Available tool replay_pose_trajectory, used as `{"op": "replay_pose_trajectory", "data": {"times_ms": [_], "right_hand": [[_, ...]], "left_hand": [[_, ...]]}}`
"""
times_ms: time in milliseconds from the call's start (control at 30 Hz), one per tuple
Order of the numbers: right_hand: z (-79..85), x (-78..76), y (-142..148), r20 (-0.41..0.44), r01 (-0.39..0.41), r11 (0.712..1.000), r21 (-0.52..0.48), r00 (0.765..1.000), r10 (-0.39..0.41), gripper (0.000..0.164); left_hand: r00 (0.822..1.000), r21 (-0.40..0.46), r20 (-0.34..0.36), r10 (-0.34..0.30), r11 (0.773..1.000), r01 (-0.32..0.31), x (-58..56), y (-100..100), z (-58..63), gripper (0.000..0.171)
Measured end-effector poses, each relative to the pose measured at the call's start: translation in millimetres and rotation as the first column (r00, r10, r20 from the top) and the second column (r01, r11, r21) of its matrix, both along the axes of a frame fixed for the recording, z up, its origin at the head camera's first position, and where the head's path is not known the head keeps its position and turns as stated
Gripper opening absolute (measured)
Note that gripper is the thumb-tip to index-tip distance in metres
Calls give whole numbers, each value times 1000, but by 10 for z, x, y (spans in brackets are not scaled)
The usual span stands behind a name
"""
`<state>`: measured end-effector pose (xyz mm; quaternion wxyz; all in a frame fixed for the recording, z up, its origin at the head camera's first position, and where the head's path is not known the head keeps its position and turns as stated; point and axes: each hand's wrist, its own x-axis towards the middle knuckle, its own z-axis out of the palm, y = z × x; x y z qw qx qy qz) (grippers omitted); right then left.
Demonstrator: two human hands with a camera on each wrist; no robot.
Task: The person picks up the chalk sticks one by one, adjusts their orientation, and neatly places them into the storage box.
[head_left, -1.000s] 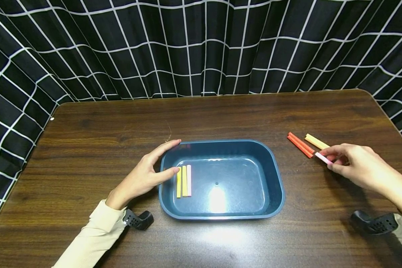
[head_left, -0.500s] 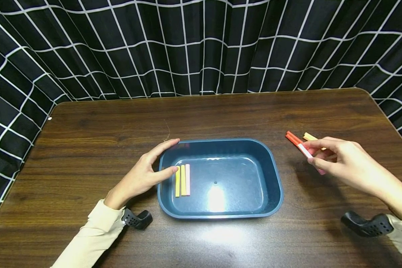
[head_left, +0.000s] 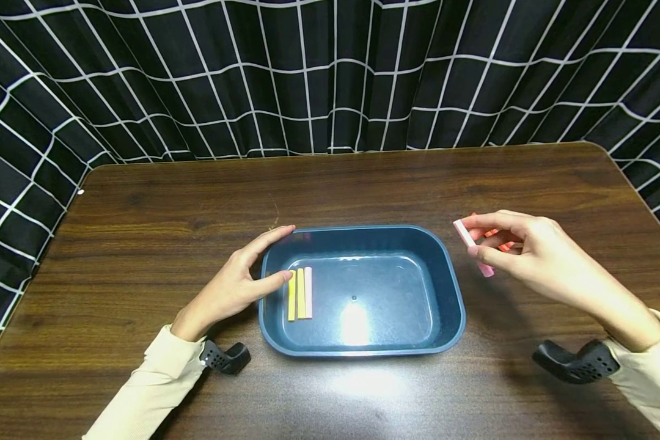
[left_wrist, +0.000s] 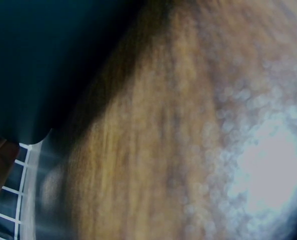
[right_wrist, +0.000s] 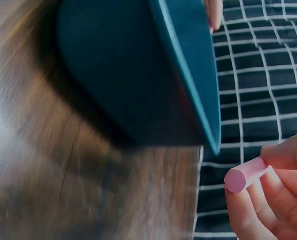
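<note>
My right hand [head_left: 528, 244] pinches a pink chalk stick [head_left: 464, 232] between thumb and fingers, raised just right of the blue plastic tub [head_left: 363, 352]. In the right wrist view the round end of that chalk [right_wrist: 236, 180] points toward the camera, below the tub's rim corner. My left hand [head_left: 242, 290] rests at the tub's left end with fairly straight fingers, its thumb reaching over the rim and the index finger at the far left corner. Inside the tub, by the thumb, lie two yellow chalk sticks [head_left: 300, 294] and a pale pink one [head_left: 308, 293] side by side.
Red-orange chalk sticks [head_left: 491, 233] lie on the wooden table [head_left: 198, 195], mostly hidden behind my right hand. A black curtain with white grid lines [head_left: 330, 79] hangs past the table's far edge. Each wrist wears a black strap mount [head_left: 577, 362].
My right hand has lifted the pink chalk from beside the red-orange sticks and carried it left toward the tub. The yellow stick there is now hidden. My left hand has stayed put.
</note>
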<state>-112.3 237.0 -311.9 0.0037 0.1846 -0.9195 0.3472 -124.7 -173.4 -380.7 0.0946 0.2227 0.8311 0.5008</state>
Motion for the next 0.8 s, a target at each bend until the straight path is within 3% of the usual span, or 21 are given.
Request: {"op": "replay_pose_trajectory", "data": {"times_ms": [467, 800], "right_hand": [[93, -7, -432, 141, -110, 985, -131, 982, 128, 35], [95, -15, -610, 245, -121, 978, -169, 956, 161, 36]], "left_hand": [[1000, -9, -8, 0, 1000, 0, -5, -2, -10, 67], [1000, 9, -25, -11, 1000, 12, -17, -5, -28, 65]]}}
